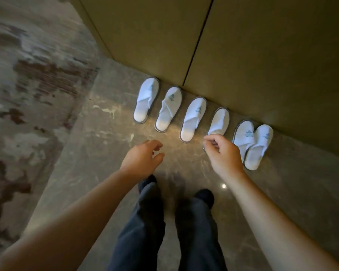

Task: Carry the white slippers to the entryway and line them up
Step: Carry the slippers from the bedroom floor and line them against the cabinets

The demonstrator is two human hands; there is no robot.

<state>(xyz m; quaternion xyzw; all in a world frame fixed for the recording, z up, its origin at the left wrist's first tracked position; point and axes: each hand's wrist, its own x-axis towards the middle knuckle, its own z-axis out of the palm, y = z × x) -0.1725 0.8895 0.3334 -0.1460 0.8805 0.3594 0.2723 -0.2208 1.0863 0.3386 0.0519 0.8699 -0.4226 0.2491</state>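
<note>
Head view: six white terry slippers [194, 118] on glossy stone floor [106, 153]; left grip [143, 159] spread, right grip [223, 153] curled, empty

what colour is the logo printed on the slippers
Teal blue-green, on the white toe of each slipper; clearest on the third slipper from the left in the head view.

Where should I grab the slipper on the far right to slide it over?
Probably pinch the far-right slipper at its open heel end, coming from the near side. Its toe points at the wall, and its left edge overlaps its neighbour, so the heel is the free part.
</note>
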